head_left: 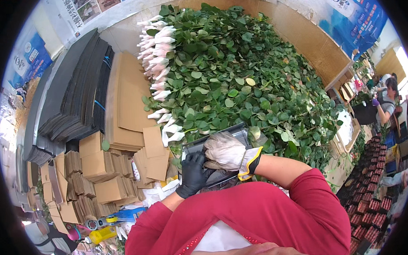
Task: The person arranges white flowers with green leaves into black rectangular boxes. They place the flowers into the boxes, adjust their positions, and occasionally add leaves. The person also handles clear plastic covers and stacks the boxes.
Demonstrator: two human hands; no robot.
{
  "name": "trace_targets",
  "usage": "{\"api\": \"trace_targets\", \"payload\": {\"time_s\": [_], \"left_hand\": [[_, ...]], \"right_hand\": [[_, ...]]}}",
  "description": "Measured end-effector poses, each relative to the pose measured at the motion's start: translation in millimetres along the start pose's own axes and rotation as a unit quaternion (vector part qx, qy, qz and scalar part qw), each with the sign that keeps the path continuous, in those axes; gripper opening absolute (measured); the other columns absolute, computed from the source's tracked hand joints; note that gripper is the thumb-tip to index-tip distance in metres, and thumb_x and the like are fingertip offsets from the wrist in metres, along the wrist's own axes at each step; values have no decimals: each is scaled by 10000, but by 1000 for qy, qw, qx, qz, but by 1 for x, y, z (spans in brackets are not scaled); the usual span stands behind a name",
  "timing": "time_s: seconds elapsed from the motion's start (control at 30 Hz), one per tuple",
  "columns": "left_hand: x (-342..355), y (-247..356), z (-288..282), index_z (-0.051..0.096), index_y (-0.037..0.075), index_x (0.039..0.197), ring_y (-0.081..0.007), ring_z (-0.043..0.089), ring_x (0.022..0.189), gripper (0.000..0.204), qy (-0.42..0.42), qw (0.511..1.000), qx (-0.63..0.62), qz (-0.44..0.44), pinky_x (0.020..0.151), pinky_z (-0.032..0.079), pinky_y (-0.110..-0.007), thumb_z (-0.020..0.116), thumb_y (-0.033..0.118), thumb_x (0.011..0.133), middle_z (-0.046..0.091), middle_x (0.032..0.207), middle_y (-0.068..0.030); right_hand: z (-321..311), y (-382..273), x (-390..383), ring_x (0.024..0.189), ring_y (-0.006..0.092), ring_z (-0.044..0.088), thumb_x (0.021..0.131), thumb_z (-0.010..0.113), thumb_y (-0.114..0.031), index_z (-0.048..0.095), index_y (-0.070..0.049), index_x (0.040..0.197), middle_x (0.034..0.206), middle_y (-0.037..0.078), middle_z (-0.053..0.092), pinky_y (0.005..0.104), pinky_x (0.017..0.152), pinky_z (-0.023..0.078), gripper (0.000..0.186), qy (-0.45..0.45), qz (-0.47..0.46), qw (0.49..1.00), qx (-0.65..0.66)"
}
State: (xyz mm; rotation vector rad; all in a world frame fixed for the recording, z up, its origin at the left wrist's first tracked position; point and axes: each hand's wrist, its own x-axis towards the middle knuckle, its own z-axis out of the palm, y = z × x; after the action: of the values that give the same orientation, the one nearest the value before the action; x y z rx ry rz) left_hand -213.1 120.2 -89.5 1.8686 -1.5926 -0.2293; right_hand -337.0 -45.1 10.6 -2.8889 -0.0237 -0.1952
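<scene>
My left hand (pixel 194 174), in a black glove, and my right hand (pixel 227 152), in a soiled white work glove with a yellow-edged cuff, meet over a dark shallow tray (pixel 240 131) in front of my chest. The fingers of both are bent and close together; what lies under them is hidden. Just beyond the tray spreads a large heap of leafy green stems (pixel 238 81). Along its left side the stem ends carry white, pinkish sleeves (pixel 161 57) that cover the heads. The nearest white sleeves (pixel 172 134) sit beside the tray's left corner.
At left stand stacked dark sheets (pixel 72 87), flat cardboard (pixel 131 94) and piles of small cardboard pieces (pixel 97 162). A blue tape dispenser (pixel 126 214) and yellow bottle (pixel 102 234) lie lower left. A cardboard wall (pixel 309 43) borders the heap. Far right, a person (pixel 385 105) works near rows of dark crates (pixel 366 194).
</scene>
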Motion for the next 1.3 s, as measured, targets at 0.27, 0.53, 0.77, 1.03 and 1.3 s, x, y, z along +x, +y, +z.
{"api": "trace_targets", "payload": {"time_s": [0.27, 0.53, 0.77, 1.03, 1.3], "left_hand": [[11, 6, 1, 801, 244, 1098, -280, 587, 952, 245, 106, 993, 8, 46, 822, 479, -421, 771, 282, 858, 659, 1002, -25], [18, 0, 18, 771, 120, 962, -324, 677, 858, 234, 129, 992, 1, -13, 771, 512, -464, 765, 263, 777, 725, 928, -110], [-32, -11, -24, 721, 18, 1087, -293, 654, 1010, 175, 451, 885, -99, -64, 927, 518, -391, 646, -18, 933, 686, 1106, -158], [-137, -23, 39, 500, 153, 1514, -362, 523, 1293, 684, 122, 953, 114, -254, 1127, 370, -499, 729, 314, 889, 560, 1430, -163], [-324, -36, 19, 339, 206, 1618, -439, 237, 1522, 813, 38, 893, 258, -366, 1200, 193, -638, 701, 387, 912, 260, 1670, -187]], "right_hand": [[-71, 53, -126, 1186, 366, 612, 887, 679, -248, 622, -66, 1247, 1292, 174, 612, 492, 1039, 489, 407, -121, 300, 916, -238], [-7, -49, 4, 1372, 439, 457, 633, 911, -334, 490, -137, 1451, 1471, 212, 493, 545, 1143, 377, 941, 9, 57, 995, 85], [33, -37, 9, 1379, 391, 444, 789, 800, -485, 482, -149, 1474, 1474, 158, 500, 566, 1148, 329, 827, -47, 88, 993, -56], [40, -34, 10, 1290, 404, 496, 931, 691, -442, 592, -189, 1362, 1359, 158, 553, 580, 1105, 361, 510, -51, 105, 993, -28], [39, -29, 7, 1314, 387, 479, 913, 716, -350, 555, -171, 1429, 1333, 170, 570, 509, 1143, 323, 570, -25, 67, 997, -14]]}}
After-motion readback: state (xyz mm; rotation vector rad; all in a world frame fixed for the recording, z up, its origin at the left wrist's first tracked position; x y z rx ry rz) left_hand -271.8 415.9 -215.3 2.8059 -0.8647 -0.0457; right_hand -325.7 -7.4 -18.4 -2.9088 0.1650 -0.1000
